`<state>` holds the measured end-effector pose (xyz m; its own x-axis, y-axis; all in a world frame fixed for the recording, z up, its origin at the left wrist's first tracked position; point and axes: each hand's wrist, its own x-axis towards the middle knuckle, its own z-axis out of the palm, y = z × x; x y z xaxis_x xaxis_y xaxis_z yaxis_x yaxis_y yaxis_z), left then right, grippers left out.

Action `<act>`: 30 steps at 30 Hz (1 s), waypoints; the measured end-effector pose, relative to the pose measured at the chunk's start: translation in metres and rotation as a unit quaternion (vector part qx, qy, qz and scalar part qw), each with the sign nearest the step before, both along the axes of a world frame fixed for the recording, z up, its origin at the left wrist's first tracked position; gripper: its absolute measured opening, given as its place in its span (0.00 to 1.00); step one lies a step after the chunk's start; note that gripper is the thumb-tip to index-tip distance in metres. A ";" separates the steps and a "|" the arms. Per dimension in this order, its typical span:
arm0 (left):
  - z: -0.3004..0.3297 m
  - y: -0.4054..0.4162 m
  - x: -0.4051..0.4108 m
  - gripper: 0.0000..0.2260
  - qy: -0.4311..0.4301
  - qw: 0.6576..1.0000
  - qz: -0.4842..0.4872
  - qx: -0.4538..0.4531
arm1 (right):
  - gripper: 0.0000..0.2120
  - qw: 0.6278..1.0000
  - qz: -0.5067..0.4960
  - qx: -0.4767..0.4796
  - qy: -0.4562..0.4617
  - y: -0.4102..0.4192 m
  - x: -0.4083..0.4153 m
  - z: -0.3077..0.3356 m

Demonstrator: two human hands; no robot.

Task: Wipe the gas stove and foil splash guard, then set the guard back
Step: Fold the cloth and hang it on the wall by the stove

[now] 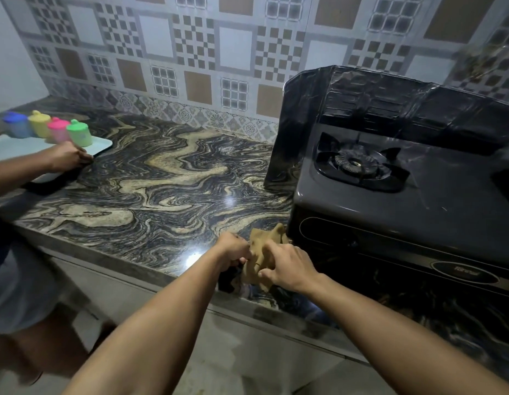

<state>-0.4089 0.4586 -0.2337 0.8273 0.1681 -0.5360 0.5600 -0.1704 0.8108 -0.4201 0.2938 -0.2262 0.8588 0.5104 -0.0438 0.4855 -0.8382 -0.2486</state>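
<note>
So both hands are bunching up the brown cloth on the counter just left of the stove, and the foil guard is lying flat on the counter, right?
Not quite. The head view shows the foil guard standing upright around the back and left side of the stove, not lying flat. The rest holds: the left hand and right hand both grip the brown cloth on the counter left of the stove.

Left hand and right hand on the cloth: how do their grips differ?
The left hand is balled into a tight fist, gripping the brown cloth's left edge; the right hand spreads wider, its fingers curled down over the cloth's middle and near part. The left hand sits farther from the gas stove; the right hand is nearer its front. Both hold the same cloth at the countertop edge.
</note>
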 end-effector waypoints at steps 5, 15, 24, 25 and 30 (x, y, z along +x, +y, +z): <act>0.012 0.001 -0.004 0.11 0.019 0.999 -0.027 -0.039 | 0.20 0.998 -0.035 0.009 -0.045 0.003 -0.008 -0.007; 0.018 0.006 -0.001 0.13 -0.038 0.997 0.035 -0.053 | 0.11 0.960 -0.141 0.229 0.077 -0.010 0.012 0.008; 0.057 0.056 0.020 0.16 -0.097 0.986 0.114 -0.072 | 0.07 0.893 -0.145 0.401 0.144 -0.033 0.031 0.048; 0.061 0.057 0.023 0.16 -0.104 0.987 0.112 -0.056 | 0.06 0.891 -0.131 0.407 0.152 -0.031 0.033 0.054; 0.090 0.057 0.035 0.16 -0.168 0.978 0.082 0.094 | 0.07 0.891 -0.064 0.390 0.225 -0.029 0.040 0.093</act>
<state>-0.3739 0.5158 -0.1437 0.9050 0.3824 -0.1862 0.3004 -0.2650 0.9162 -0.3797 0.2646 -0.1337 0.8974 0.4352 -0.0726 0.1028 -0.3661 -0.9249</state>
